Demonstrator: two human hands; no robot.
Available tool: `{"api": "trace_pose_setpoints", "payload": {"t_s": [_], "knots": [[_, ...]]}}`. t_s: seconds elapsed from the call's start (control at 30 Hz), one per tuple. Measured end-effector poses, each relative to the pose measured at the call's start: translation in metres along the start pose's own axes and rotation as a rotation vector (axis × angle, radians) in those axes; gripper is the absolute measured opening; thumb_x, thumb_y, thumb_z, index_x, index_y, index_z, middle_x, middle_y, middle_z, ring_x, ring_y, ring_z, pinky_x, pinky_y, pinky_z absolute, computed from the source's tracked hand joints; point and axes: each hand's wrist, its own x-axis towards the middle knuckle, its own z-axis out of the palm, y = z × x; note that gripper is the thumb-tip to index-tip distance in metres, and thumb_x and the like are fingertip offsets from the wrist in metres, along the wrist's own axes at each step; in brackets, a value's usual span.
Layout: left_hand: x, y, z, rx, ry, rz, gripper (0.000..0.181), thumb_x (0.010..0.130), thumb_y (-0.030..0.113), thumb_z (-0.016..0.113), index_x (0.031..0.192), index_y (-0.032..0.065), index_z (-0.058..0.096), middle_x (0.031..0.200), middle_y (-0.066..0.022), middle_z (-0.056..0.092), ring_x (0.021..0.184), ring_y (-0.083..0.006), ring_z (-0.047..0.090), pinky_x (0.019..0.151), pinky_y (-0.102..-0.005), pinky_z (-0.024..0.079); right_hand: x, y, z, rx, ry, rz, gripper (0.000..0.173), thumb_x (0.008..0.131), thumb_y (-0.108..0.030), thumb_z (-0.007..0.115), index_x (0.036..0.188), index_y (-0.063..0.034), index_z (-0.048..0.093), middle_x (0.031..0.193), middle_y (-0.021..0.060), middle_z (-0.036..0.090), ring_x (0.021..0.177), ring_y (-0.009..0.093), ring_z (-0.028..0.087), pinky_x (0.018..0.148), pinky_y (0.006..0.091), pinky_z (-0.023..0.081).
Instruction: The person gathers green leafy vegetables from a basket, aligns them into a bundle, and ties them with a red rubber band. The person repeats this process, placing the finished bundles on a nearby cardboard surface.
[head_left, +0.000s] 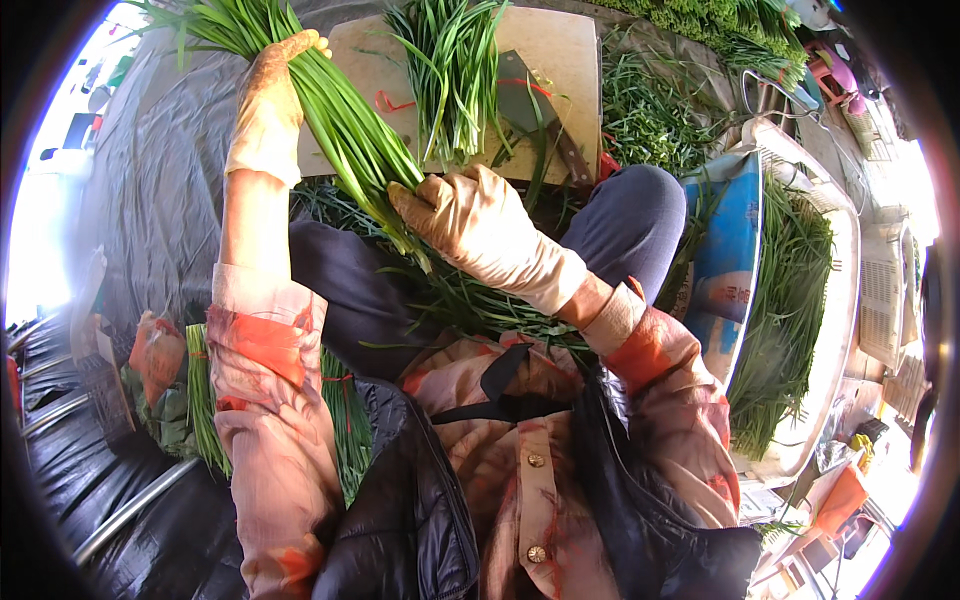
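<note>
A long bunch of green garlic chives (349, 116) slants across in front of me, held in both gloved hands. My left hand (271, 97) grips it near the leafy upper end. Lower down, my right hand (469, 214) has its fingers closed at the stem ends. Beyond the hands lies a pale cutting board (352, 56) with a second bunch of chives (454, 82) on it. Beside that bunch rests a cleaver (529, 97) with a dark wooden handle. Red ties (390, 103) lie on the board, one of them across the blade.
At right stands a white plastic basket (844, 225) full of chives (787, 322), with a blue printed sack (720, 247) along its near side. Loose trimmings (660, 112) cover the ground right of the board. Tied chive bundles (349, 420) lie by my left arm. Grey sheeting (165, 172) spreads at left.
</note>
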Motion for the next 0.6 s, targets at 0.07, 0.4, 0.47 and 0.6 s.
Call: {"api": "trace_pose_setpoints", "payload": {"t_s": [0.07, 0.4, 0.47, 0.6], "knots": [[-0.002, -0.007, -0.005, -0.002, -0.029, -0.008, 0.019, 0.083, 0.017, 0.068, 0.095, 0.0025, 0.066, 0.092, -0.0097, 0.069, 0.087, -0.0199, 0.065, 0.08, -0.0307, 0.051, 0.003, -0.001, 0.001, -0.086, 0.007, -0.019, 0.04, 0.082, -0.015, 0.056, 0.122, -0.009, 0.059, 0.08, -0.0015, 0.052, 0.069, 0.015, 0.054, 0.06, 0.0314, 0.044], [0.011, -0.032, -0.018, 0.004, 0.056, -0.145, 0.02, 0.081, 0.016, 0.069, 0.095, 0.0025, 0.064, 0.088, -0.0088, 0.068, 0.081, -0.021, 0.065, 0.076, -0.0322, 0.052, 0.016, 0.004, 0.008, -0.114, 0.052, -0.196, 0.012, 0.077, -0.017, 0.058, 0.086, -0.0124, 0.063, 0.071, -0.0026, 0.046, 0.063, 0.014, 0.051, 0.057, 0.0303, 0.04], [0.009, -0.038, -0.018, -0.002, 0.047, -0.155, 0.021, 0.081, 0.016, 0.07, 0.096, 0.0024, 0.063, 0.088, -0.0086, 0.068, 0.081, -0.0208, 0.064, 0.076, -0.032, 0.052, 0.016, 0.007, 0.014, 0.011, 0.058, -0.27, 0.006, 0.074, -0.018, 0.059, 0.078, -0.0135, 0.059, 0.069, -0.002, 0.047, 0.06, 0.015, 0.053, 0.055, 0.0316, 0.041], [0.005, -0.04, -0.034, 0.014, 0.048, -0.026, 0.022, 0.084, 0.019, 0.068, 0.097, 0.002, 0.064, 0.089, -0.0086, 0.068, 0.083, -0.0206, 0.064, 0.08, -0.0314, 0.05, -0.001, 0.004, 0.013, 0.268, -0.083, -0.316, 0.011, 0.074, -0.021, 0.06, 0.073, -0.0123, 0.053, 0.065, -0.0015, 0.048, 0.055, 0.017, 0.053, 0.055, 0.0333, 0.043]]}}
